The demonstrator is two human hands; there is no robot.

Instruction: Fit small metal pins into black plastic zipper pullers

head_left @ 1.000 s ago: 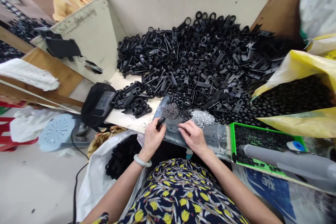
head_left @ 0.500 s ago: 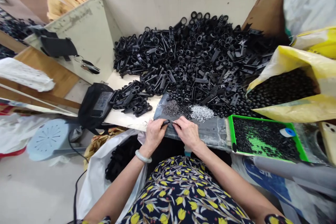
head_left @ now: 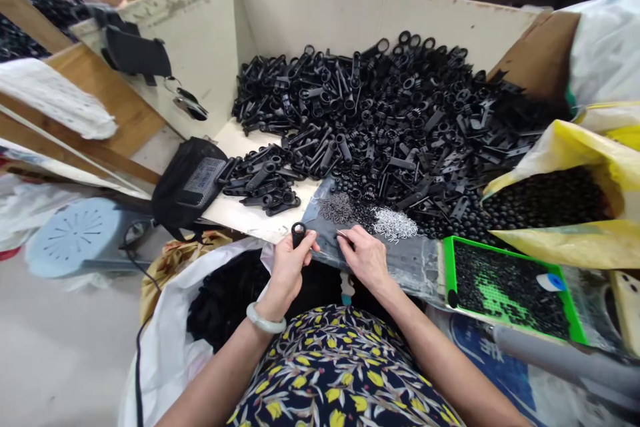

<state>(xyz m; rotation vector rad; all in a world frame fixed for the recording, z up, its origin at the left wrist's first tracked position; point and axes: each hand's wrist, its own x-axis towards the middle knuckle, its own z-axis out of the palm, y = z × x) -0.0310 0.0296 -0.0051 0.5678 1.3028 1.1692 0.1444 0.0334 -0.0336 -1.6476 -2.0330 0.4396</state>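
My left hand [head_left: 289,265] grips a black ring-ended plastic part [head_left: 299,233] between thumb and fingers, its ring upward. To its right, my right hand [head_left: 364,255] is closed in a pinch on a thin metal piece [head_left: 343,234]; its kind is too small to tell. The two hands are apart, over the front edge of the work surface. Just beyond the right hand lies a heap of small silver pins [head_left: 395,223]. Beside it sits a pile of small grey-brown pieces [head_left: 337,207], probably metal, with tiny black bits between.
A large pile of black plastic parts [head_left: 370,120] fills the pale-walled bin [head_left: 400,7]. A smaller group of black parts [head_left: 265,180] lies front left by a black pouch [head_left: 187,187]. At right are a green tray [head_left: 450,273] and a yellow bag [head_left: 555,250]. A white sack [head_left: 165,320] hangs below.
My left hand has turned and drawn away from the right, bringing the black part's ring upright into view. The right hand stays pinched. The whole view has shifted and tilted.
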